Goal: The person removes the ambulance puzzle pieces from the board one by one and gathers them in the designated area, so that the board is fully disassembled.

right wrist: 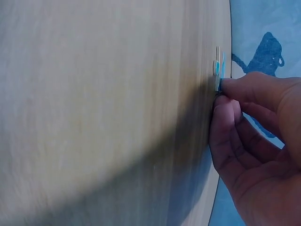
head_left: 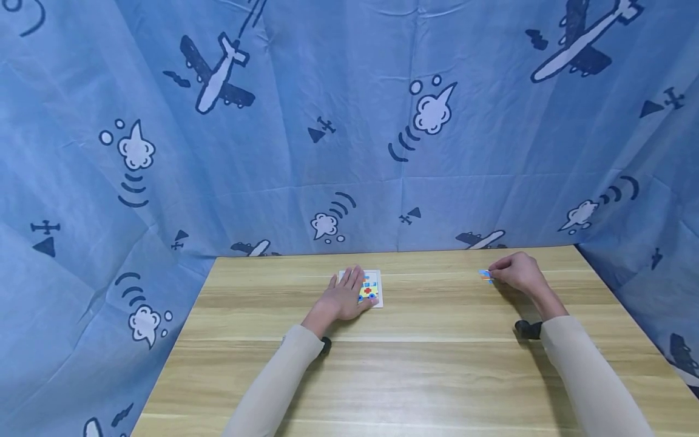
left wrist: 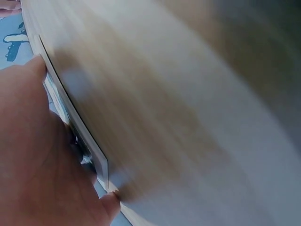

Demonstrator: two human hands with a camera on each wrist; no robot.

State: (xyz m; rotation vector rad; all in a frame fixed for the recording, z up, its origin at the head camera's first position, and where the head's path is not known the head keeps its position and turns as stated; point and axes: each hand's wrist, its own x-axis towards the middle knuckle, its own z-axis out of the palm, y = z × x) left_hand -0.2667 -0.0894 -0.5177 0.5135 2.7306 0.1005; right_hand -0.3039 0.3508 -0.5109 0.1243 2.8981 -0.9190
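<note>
A small square jigsaw puzzle (head_left: 372,283) with a white border and a yellow vehicle picture lies toward the back of the table. My left hand (head_left: 341,299) rests across its left part with the fingers extended, hiding that side; in the left wrist view the puzzle's pale edge (left wrist: 80,125) runs between fingertips and thumb. Farther right, my right hand (head_left: 519,272) pinches a small blue and orange puzzle piece (head_left: 484,275) between thumb and fingers, low at the tabletop. The right wrist view shows the piece (right wrist: 217,68) edge-on; whether it touches the wood cannot be told.
The wooden table (head_left: 426,364) ends at the back against a blue curtain (head_left: 355,121) printed with planes and clouds. A dark wrist device (head_left: 526,329) sits by the right cuff, another dark part (head_left: 326,346) by the left.
</note>
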